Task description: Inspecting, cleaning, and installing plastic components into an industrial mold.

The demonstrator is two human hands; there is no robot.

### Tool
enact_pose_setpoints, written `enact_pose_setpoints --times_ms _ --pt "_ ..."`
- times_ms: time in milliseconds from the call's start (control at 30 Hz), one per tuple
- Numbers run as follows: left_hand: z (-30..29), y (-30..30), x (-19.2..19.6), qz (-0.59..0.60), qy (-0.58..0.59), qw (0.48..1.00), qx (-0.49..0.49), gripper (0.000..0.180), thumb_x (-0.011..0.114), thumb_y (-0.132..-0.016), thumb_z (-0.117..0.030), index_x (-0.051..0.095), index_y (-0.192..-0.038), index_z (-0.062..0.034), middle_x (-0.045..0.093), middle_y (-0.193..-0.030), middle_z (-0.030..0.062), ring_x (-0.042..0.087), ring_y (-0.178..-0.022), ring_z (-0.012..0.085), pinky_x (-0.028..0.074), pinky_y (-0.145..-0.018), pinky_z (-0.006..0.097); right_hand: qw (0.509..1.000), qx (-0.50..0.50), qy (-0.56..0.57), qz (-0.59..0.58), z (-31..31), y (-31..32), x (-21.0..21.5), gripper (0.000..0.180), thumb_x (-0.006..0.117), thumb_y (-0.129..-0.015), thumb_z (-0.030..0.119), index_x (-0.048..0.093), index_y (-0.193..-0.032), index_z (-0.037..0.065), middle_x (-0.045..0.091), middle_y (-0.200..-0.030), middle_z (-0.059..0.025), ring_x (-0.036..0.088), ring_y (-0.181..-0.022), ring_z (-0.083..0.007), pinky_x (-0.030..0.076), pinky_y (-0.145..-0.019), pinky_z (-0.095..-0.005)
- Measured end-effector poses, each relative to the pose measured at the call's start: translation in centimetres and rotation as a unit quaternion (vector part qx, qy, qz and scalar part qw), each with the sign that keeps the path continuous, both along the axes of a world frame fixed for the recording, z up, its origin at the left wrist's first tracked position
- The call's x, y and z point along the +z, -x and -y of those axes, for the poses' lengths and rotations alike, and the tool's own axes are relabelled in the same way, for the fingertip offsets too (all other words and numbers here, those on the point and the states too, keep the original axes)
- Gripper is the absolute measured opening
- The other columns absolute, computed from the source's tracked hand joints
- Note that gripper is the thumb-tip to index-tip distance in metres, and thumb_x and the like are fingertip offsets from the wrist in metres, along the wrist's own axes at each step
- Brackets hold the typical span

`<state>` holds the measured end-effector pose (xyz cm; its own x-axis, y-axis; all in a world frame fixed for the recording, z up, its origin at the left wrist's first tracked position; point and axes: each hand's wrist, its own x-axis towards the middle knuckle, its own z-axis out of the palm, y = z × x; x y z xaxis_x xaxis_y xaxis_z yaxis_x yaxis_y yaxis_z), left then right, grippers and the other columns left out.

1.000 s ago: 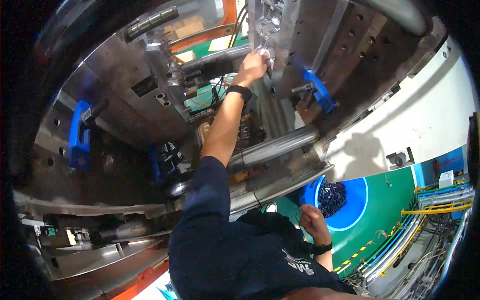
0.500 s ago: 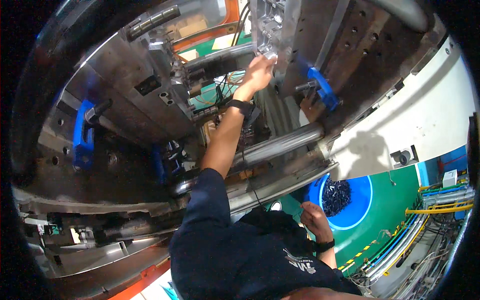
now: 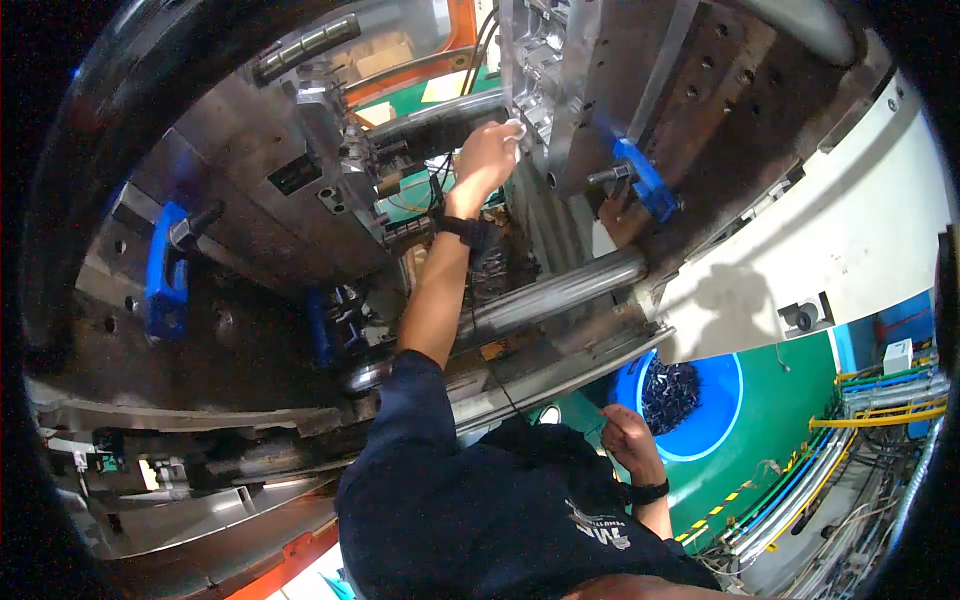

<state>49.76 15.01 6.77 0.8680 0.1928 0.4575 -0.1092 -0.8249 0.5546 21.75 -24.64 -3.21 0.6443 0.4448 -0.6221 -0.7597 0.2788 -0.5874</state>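
So, looking down from the head cam, my left hand point(image 3: 487, 150) is stretched way up into the machine, fingers curled tight around a small white cloth point(image 3: 514, 128). The cloth pokes out past my fingertips and presses right against the lower left edge of the grey metal mold block point(image 3: 545, 60); that block is my landmark for everything else. There's a black wristband point(image 3: 463, 230) on that arm, below the block.

My right hand point(image 3: 628, 440) hangs low, far below the block and to its right, down by my dark shirt. Fingers look loosely curled, but I can't tell if there's anything in them.

Around it:
- a blue clamp point(image 3: 643, 180) just right of the block, bolted on the dark steel plate
- another blue clamp point(image 3: 163, 270) well off to the block's left, on the opposite plate
- a thick shiny steel bar point(image 3: 560, 295) running diagonally below the block
- a round blue bin point(image 3: 700, 405) full of dark bits, far below and right of the block, sitting on green floor
- a small white box point(image 3: 897, 355) way off right, beside bundled yellow and blue cables point(image 3: 870, 415)
- yellow-and-black striped floor tape point(image 3: 735, 495) under the bin
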Motion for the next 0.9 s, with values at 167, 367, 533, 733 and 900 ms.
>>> enact_pose_setpoints --times_ms 167,367,533,733,900 --pt "2.3 1.8 0.6 0.124 0.487 0.853 -0.138 0.036 0.067 -0.084 -0.008 0.054 -0.116 -0.0007 0.067 -0.096 0.0109 0.063 -0.083 0.0165 0.049 -0.074 0.026 1.0 -0.009 0.001 0.0 0.3 -0.1 0.3 0.013 0.061 -0.09 0.019 0.059 -0.089 0.007 0.038 -0.056 0.0059 0.033 -0.044 -0.0059 0.024 -0.042 -0.023" --pt "2.9 5.1 0.8 0.125 0.563 0.799 -0.173 0.047 0.068 -0.084 -0.009 0.048 -0.124 0.0033 0.066 -0.093 0.006 0.06 -0.081 0.0082 0.045 -0.068 0.022 1.0 0.0 0.0 -0.005 0.1 -0.1 -0.1 0.012 0.061 -0.09 0.018 0.058 -0.089 0.007 0.038 -0.057 0.0054 0.033 -0.045 -0.0063 0.024 -0.042 -0.0233" --pt "2.7 6.1 0.7 0.119 0.614 0.747 -0.226 0.03 0.064 -0.088 -0.008 0.057 -0.115 0.0018 0.066 -0.092 0.0023 0.058 -0.073 0.0056 0.042 -0.063 0.02 1.0 0.006 -0.005 -0.015 -0.5 -0.3 0.0 0.011 0.061 -0.09 0.017 0.058 -0.089 0.007 0.038 -0.055 0.0056 0.033 -0.043 -0.0067 0.024 -0.042 -0.0235" --pt "3.2 7.3 1.3 0.166 0.633 0.701 -0.284 0.022 0.055 -0.092 -0.004 0.058 -0.112 0.0039 0.066 -0.103 0.012 0.066 -0.093 0.0225 0.053 -0.083 0.032 1.0 0.0 0.006 -0.01 -0.5 -0.2 -0.3 0.011 0.058 -0.093 0.016 0.058 -0.091 0.004 0.032 -0.05 0.007 0.027 -0.04 -0.0051 0.021 -0.04 -0.0225" --pt "2.8 7.1 0.4 0.176 0.616 0.719 -0.268 0.022 0.053 -0.092 -0.005 0.06 -0.111 0.004 0.066 -0.104 0.0123 0.066 -0.092 0.0213 0.052 -0.083 0.031 1.0 0.0 -0.011 -0.006 -0.4 -0.1 -0.4 0.012 0.058 -0.093 0.016 0.058 -0.093 0.005 0.034 -0.05 0.0069 0.028 -0.04 -0.0051 0.021 -0.04 -0.0222"
